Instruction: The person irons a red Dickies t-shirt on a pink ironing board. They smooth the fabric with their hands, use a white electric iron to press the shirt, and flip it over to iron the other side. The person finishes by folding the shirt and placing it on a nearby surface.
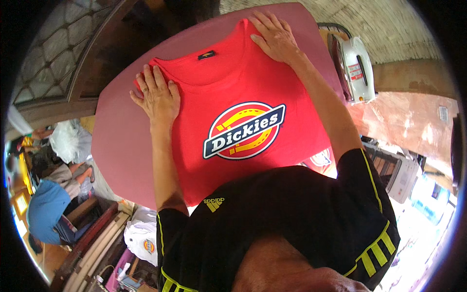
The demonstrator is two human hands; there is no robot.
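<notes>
The step in hand looks to be smoothing and squaring up the red T-shirt [194,107], which lies spread on the padded worktop [116,131] with its neckline at the far side and its lower part running back toward the wearer's body. The left hand [158,95] rests palm down at the left shoulder, fingers fanned, gripping nothing. The right hand [277,40] lies flat across the other shoulder, fingers also spread and holding nothing. The next move, as I judge it, calls for light, even pressure outward from the neckline, then lifting the palms straight off so that the cloth does not drag.

The shirt seems a soft, thin knit, with a wide scooped neck, a small dark label [206,55] inside it and a round badge print [244,130] crossed by a slanted bar. The worktop's mauve cover looks smooth and matt, its outline rounded at the left. Beside its right edge is an iron [359,70] with a glossy white plastic body.
</notes>
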